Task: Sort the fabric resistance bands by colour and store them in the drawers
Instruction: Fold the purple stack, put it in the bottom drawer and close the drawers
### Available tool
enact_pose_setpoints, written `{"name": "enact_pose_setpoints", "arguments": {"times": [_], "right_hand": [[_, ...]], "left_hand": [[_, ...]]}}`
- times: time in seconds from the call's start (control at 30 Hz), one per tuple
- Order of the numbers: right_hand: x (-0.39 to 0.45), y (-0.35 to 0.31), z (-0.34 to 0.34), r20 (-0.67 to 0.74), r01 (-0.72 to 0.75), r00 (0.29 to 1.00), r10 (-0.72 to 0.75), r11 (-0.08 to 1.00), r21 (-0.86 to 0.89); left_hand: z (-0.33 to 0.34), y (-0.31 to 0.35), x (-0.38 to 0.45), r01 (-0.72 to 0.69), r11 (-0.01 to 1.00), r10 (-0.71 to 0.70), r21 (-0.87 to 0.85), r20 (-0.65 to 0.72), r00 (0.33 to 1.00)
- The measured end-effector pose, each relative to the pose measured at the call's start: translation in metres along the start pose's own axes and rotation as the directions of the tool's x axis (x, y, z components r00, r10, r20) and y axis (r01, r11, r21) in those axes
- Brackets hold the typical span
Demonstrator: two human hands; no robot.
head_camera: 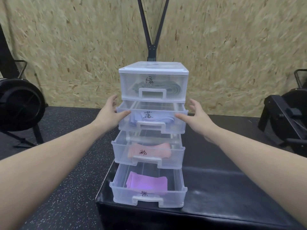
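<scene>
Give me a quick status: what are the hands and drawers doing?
Left hand and right hand open, thumbs against the blue drawer front. Green drawer closed; pink and purple drawers open, bands inside. Nothing in the way.

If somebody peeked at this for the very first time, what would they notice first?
Probably the clear plastic drawer tower standing in the middle on a black padded box, with three lower drawers pulled out. The bright purple band in the bottom drawer and the pink band above it stand out. Both hands, the left hand and right hand, touch the second drawer at its sides.
</scene>
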State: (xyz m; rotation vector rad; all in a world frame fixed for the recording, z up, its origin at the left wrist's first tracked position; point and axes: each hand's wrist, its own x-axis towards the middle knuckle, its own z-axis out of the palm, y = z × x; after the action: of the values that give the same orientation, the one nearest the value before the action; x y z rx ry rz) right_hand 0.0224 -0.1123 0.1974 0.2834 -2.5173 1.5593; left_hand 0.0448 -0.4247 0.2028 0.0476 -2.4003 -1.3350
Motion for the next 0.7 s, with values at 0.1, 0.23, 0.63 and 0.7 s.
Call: {"name": "enact_pose_setpoints", "arguments": {"times": [0.1,0.23,0.63,0.7], "right_hand": [[0.011,0.004,0.005,0.008,0.000,1.000,0.000,1.000,-0.004],[0.027,0.008,0.014,-0.031,-0.007,0.999,0.008,0.999,0.034],[0.052,0.016,0.030,-0.226,-0.013,0.974,0.013,1.000,0.000],[0.050,0.014,0.030,-0.225,-0.013,0.974,0.012,1.000,-0.003]], "left_hand": [[0.008,-0.002,0.013,0.006,1.000,-0.006,0.009,-0.015,1.000],[0.015,-0.011,0.031,0.065,0.998,-0.064,0.019,-0.034,0.997],[0.035,-0.015,0.058,0.116,0.993,-0.120,-0.035,-0.139,0.983],[0.033,-0.014,0.057,0.116,0.993,-0.119,-0.031,-0.128,0.985]]}}
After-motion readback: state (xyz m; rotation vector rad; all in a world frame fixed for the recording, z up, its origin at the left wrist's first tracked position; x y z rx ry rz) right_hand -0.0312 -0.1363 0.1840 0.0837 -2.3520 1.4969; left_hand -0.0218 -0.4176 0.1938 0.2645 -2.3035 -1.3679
